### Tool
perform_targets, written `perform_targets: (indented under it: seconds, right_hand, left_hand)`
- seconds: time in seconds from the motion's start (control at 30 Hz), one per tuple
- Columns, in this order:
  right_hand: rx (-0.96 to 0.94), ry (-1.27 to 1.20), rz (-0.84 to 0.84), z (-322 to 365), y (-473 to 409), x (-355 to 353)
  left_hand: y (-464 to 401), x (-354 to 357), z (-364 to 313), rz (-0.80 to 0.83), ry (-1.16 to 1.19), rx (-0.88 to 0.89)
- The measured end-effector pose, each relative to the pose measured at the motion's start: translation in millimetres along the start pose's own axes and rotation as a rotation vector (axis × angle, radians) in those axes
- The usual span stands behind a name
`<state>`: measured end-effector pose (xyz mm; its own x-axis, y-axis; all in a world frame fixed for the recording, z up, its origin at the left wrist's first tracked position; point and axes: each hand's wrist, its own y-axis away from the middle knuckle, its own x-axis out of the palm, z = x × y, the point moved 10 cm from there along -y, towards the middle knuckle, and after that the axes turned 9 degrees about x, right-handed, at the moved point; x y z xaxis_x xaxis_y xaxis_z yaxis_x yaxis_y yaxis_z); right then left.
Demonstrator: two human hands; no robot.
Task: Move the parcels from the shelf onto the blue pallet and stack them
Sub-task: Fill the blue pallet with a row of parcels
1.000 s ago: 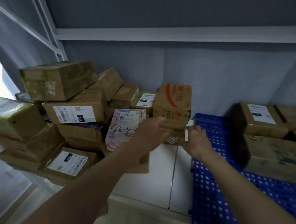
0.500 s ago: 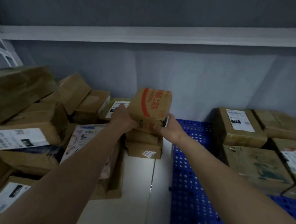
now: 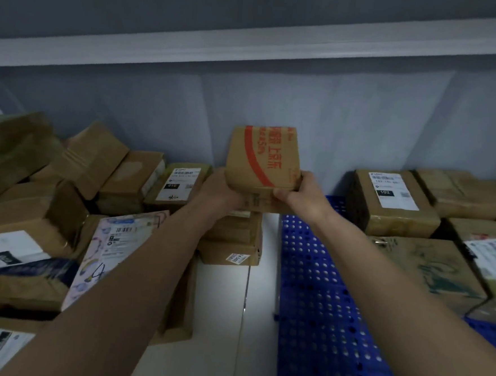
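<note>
Both hands grip the red-printed parcel (image 3: 265, 159), left hand (image 3: 221, 190) at its left edge, right hand (image 3: 305, 194) at its right. It is held above a stack of small boxes (image 3: 231, 242), just left of the blue pallet (image 3: 321, 295).

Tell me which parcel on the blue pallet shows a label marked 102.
The back-left parcel on the blue pallet, nearest the held box with red print. Its white top label reads 102 on a black patch; the neighbours' labels are blurred or absent.
</note>
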<state>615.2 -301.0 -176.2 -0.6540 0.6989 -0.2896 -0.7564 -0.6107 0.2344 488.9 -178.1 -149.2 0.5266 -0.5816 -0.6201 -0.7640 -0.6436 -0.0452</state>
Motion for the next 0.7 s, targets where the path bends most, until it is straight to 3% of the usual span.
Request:
perform_targets:
  seconds: [0.2,0.4,0.7]
  right_hand:
    - [0.094,0.049,-0.131,-25,9,-71]
    - [0.294,0.268,-0.176,-92,-2,-81]
    - [0.326,0.572,-0.04,-126,-24,-65]
  left_hand:
    - [-14,76,-20,0.117,0.087,0.022]
    - [-25,152,14,0.2,0.133,-0.069]
    - [-54,205,70,0.114,0.076,-0.116]
